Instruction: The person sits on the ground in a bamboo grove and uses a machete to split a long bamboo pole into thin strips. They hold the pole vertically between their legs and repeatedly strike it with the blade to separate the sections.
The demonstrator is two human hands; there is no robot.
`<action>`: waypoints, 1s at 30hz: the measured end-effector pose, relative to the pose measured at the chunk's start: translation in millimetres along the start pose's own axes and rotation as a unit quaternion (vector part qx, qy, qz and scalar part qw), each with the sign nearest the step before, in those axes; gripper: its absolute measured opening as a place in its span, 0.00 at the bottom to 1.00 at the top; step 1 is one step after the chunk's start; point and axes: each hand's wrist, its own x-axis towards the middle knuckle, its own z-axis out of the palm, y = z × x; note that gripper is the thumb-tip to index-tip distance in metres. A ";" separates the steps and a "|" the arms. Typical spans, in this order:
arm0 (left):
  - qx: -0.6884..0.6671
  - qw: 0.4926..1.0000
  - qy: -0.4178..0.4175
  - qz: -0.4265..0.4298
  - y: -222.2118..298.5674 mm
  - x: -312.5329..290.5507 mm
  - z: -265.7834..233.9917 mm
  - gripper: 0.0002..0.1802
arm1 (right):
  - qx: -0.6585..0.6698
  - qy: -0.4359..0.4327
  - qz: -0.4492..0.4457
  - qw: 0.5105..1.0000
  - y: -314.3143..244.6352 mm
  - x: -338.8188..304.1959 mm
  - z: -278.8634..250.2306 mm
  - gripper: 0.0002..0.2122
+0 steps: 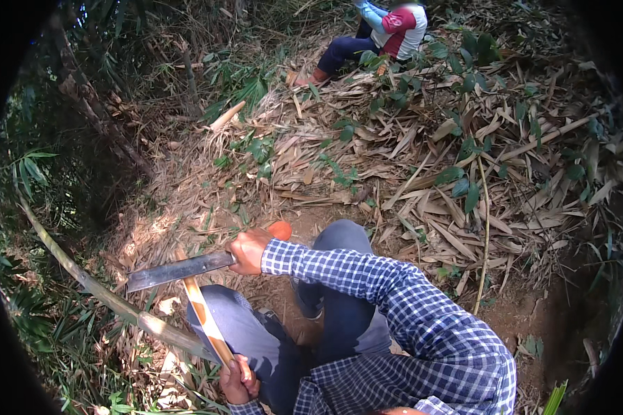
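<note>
My right hand (250,251) is wrapped round the orange handle of a machete (169,274), and its long dark blade points left. The blade lies across a pale split bamboo strip (204,312) near the strip's upper end. Lower down, my left hand (239,379) grips the bottom end of that strip. The strip slants up and to the left over my bent knee. Whether the edge bites into the bamboo I cannot tell.
A long bamboo pole (152,324) curves past my knee on the left. Dry bamboo leaves (422,194) cover the slope, with a thin upright stem (484,235) at the right. A cut stump (228,116) pokes up further off. Another person (387,34) sits at the top.
</note>
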 end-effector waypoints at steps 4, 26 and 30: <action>0.004 0.999 0.046 0.002 0.8 2.2 0.6 0.18 | 0.043 0.007 -0.002 0.999 19.3 -3.8 23.1 0.13; -0.019 0.984 0.175 -0.025 13.2 -2.8 36.0 0.13 | 0.076 -0.022 0.005 0.997 1.7 14.5 41.4 0.11; -0.019 0.987 0.159 -0.023 15.5 -3.7 33.6 0.13 | 0.085 -0.019 -0.001 0.996 0.9 14.3 42.3 0.11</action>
